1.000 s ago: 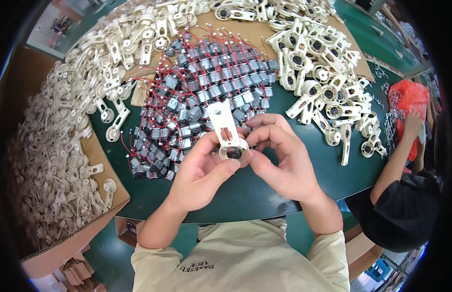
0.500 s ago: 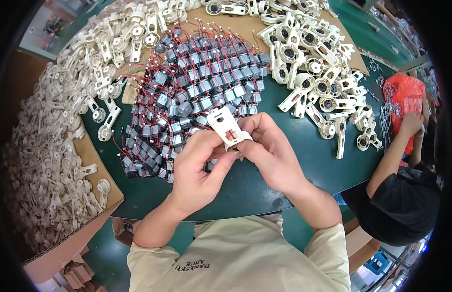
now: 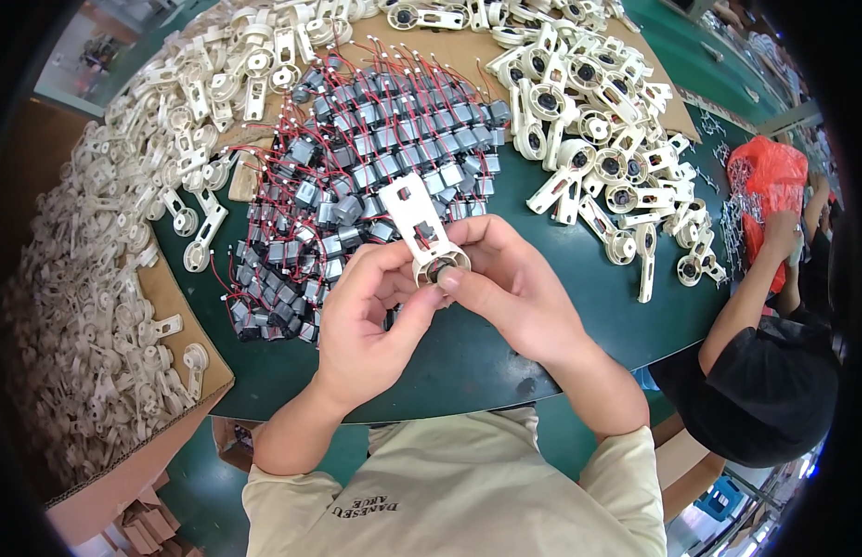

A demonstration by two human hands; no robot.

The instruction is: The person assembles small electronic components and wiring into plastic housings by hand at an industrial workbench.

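A white plastic housing (image 3: 412,212), long with a ring-shaped end, is held between both my hands over the table. Its ring end points toward me, and a dark round part (image 3: 440,269) sits inside the ring. My left hand (image 3: 368,320) is closed on the housing's ring end from the left, thumb at the ring's lower rim. From the right, my right hand (image 3: 510,292) grips the same end, its thumb pressed on the dark part. Just beyond the hands lies a heap of small grey motors (image 3: 356,176) with red wires and white connectors.
Similar white housings with dark centres (image 3: 589,130) are piled at the right. More white housings (image 3: 236,70) lie at far left, and a cardboard box (image 3: 194,325) full of them stands at left. A co-worker's arm (image 3: 751,274) reaches to a red plastic bag (image 3: 768,176).
The housing has been tilted so that its ring end and the dark part inside face up. My right thumb now presses on that dark part.
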